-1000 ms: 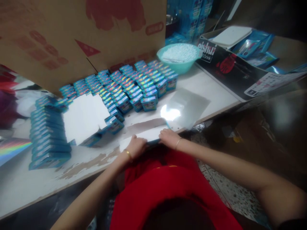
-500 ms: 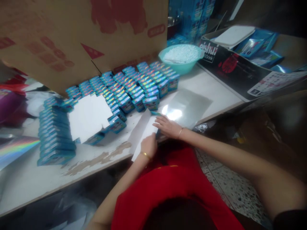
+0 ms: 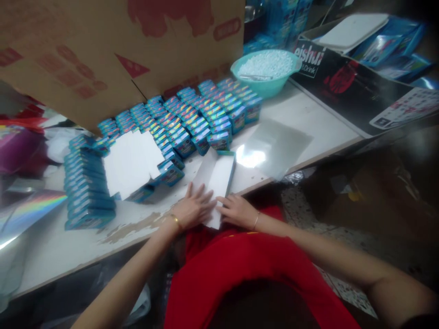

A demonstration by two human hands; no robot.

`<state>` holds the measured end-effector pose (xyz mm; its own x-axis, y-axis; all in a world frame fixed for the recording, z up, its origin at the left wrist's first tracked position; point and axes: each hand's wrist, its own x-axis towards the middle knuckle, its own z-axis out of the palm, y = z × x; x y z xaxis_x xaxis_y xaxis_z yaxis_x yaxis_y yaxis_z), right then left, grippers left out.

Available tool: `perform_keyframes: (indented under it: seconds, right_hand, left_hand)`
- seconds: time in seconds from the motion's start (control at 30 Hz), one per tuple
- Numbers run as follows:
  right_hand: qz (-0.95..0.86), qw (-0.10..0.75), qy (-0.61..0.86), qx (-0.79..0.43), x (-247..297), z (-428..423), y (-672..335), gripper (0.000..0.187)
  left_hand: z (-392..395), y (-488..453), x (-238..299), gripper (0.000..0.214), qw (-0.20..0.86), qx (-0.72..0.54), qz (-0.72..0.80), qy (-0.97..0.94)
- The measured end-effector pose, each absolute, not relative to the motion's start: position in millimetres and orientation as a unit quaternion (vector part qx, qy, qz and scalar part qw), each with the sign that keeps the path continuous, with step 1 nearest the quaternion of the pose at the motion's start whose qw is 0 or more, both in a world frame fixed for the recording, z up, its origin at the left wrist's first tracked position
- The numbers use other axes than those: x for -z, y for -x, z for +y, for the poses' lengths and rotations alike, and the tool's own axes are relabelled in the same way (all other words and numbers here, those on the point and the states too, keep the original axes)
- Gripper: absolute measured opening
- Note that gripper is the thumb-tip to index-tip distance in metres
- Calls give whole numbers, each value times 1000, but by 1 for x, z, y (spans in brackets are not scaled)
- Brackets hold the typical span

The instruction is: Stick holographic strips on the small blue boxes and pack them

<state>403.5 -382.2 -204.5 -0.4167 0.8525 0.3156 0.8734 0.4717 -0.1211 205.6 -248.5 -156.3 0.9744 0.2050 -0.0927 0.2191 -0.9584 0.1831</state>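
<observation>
A partly folded cardboard box, white inside and blue outside, lies at the front edge of the table with its far end and right wall standing up. Across its near left part, my left hand is spread, fingers apart and slightly blurred, touching the flap. At the near right side, my right hand has bent fingers on the box's edge; its thumb is hard to see. To the left lies a stack of flat white box blanks. Rows of finished-looking small blue boxes stand behind the box.
Another row of blue boxes stands at the left. A turquoise bowl of white pieces sits at the back. Clear plastic sheet lies right of the box. A large carton rises behind; a black printed carton stands right.
The box has opened out, with its far end and right wall now showing. My left hand has moved left and spread its fingers; my right hand has moved down toward the box's near end.
</observation>
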Motion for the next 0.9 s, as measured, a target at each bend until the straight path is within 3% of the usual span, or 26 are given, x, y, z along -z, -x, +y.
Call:
perform_keyframes:
  seconds: [0.13,0.5,0.63,0.77,0.83,0.9]
  right_hand:
    - [-848,190,492,57,216,-376,-410,24]
    - [-829,294,475,28,223,-367,-416,39]
    - [-810,307,498,36,221,-365,-413,28]
    - [-818,298,488,71,221,-365,-426,22]
    - [-826,296,473,84,220,-366,-435,23]
    - [-836,300,454,74,220,-370,-443,25]
  left_hand:
    - [-258,-203,169,54,67,25,119,-990]
    - [-274,-211,174,61,31,43,160,-986]
    - [-272,-209,163,65,35,62,135,-988]
    - [-255,-197,140,88,50,61,58,-995]
    - [-247,-193,139,79,51,46,42,-997]
    - [-242,-192,147,49,60,33,17,-998]
